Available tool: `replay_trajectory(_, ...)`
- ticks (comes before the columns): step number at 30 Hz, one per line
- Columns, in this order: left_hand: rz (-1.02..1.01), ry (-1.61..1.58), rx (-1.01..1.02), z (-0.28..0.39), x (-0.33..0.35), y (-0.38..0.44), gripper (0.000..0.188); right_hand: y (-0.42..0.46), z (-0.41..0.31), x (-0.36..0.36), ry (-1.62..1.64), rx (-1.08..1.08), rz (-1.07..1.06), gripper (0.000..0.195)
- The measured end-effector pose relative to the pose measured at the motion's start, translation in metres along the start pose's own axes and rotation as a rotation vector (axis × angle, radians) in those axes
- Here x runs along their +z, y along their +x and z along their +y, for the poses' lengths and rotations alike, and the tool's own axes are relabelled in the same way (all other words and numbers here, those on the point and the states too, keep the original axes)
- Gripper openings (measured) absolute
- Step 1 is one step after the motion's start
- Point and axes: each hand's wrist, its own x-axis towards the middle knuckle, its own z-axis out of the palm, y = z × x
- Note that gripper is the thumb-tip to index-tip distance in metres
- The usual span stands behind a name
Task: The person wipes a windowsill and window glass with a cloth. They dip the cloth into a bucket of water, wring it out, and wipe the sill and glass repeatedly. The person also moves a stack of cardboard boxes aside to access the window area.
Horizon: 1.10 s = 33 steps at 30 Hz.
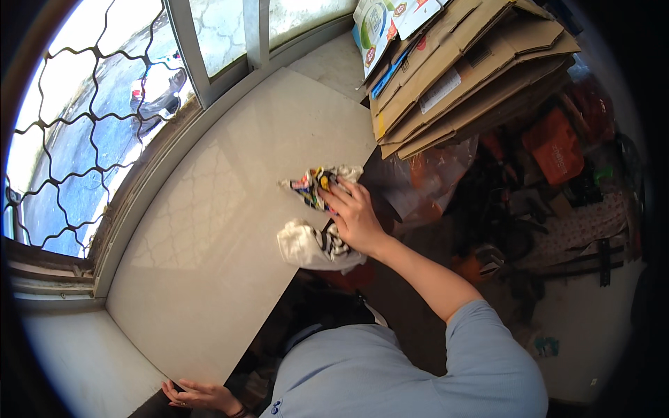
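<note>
My right hand [358, 215] presses down on a crumpled cloth [313, 190] with a multicoloured print, gripping it near the front edge of a pale, glossy counter [209, 230]. Just below that hand, a bunched white cloth [298, 244] with dark markings lies at the same edge, and part of it hangs over. At the bottom of the view, my left hand [201, 395] rests by the counter's near corner. Its fingers are apart and it holds nothing.
Flattened cardboard boxes [470, 78] are stacked at the far end and jut past the counter's edge. A window with a wire grille [94, 115] runs along the left. Beneath the boxes hangs clear plastic [434, 177]; an orange bag [554, 149] sits among dark clutter on the right.
</note>
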Motion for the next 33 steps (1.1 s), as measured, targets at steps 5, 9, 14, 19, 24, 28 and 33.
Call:
replay_trajectory(5,-0.052,-0.110,-0.024,0.000,-0.006,0.002,0.033,-0.034,0.003,-0.035,0.288,-0.014,-0.207,0.037)
replay_trajectory(9,-0.010,-0.202,0.006,0.013,-0.014,0.010,0.028,-0.023,-0.002,-0.097,0.965,0.514,-0.221,0.027)
replay_trajectory(14,-0.182,-0.470,0.059,0.065,-0.030,0.028,0.024,-0.012,-0.020,-0.103,1.741,0.676,0.118,0.037)
replay_trajectory(19,-0.817,-1.172,-0.028,0.148,-0.017,0.056,0.016,-0.008,-0.018,-0.066,2.137,0.539,-0.068,0.049)
replay_trajectory(24,-1.324,-1.480,0.301,0.205,-0.023,0.069,0.085,0.005,-0.088,-0.050,2.264,0.474,0.018,0.053)
replay_trajectory(28,-1.245,-1.354,0.406,0.202,-0.017,0.072,0.072,0.015,-0.102,-0.070,2.030,0.393,0.234,0.037)
replay_trajectory(33,-0.972,-1.196,0.503,0.185,-0.035,0.118,0.055,0.007,-0.083,-0.086,1.792,0.444,0.379,0.039)
